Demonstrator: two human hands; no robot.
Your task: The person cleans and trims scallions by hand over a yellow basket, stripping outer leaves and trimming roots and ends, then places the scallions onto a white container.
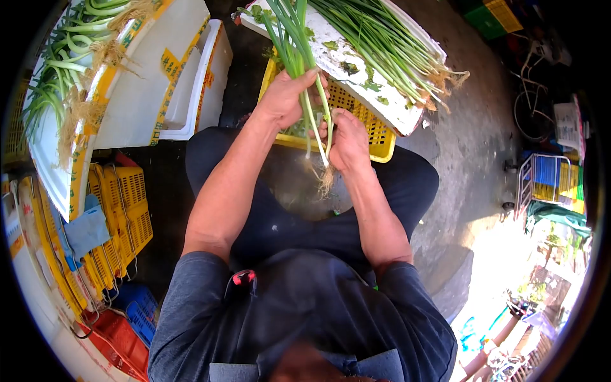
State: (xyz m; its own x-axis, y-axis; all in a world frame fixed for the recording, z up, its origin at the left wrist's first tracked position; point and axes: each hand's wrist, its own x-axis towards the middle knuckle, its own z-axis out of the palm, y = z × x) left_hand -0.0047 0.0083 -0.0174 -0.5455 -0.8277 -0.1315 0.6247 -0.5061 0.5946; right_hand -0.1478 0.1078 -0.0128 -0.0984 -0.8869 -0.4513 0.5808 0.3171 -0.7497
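My left hand [283, 99] is wrapped round a small bunch of green onions [294, 54], whose leaves point up and away from me. Their white ends and stringy roots hang down over my lap. Lower on the same bunch, my right hand [347, 140] pinches a stalk just above the roots. Both hands are over the near part of a yellow basket [382, 148]. Across that basket lies a white foam board [398, 113] bearing a larger pile of green onions [375, 48] and scraps of leaf.
More green onions [70, 70] lie on a taped foam box [137, 83] at the upper left. Yellow crates [121, 210] and a red crate [118, 344] stand at the left. A metal cart [550, 181] and a wheel [533, 114] are at the right.
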